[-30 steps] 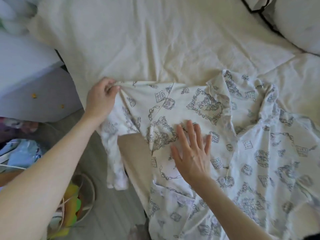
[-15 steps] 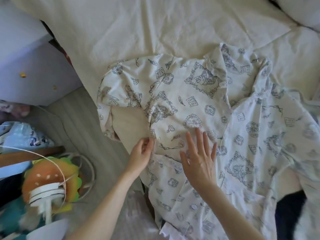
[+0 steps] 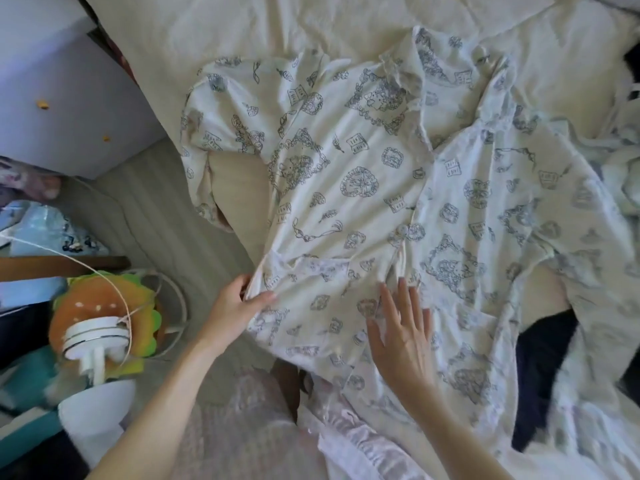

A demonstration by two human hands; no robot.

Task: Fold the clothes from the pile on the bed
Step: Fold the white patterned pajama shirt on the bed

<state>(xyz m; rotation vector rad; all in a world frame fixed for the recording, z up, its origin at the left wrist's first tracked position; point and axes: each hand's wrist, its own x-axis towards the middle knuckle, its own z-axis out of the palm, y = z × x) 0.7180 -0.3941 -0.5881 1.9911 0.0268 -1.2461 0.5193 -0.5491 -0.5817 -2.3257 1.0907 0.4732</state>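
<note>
The left hand (image 3: 235, 306) pinches the printed nightshirt (image 3: 363, 188) at its lower-left edge, fingertips hidden under cloth. The right hand (image 3: 401, 330) lies flat on it, fingers spread; the shirt's right side blurs into the frame edge.

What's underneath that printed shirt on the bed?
Under the printed shirt lies the cream sheet, showing beside the sleeve. A dark garment pokes out at the right. The right hand lies flat on top; the left hand pinches its edge. The rest is covered.
</note>
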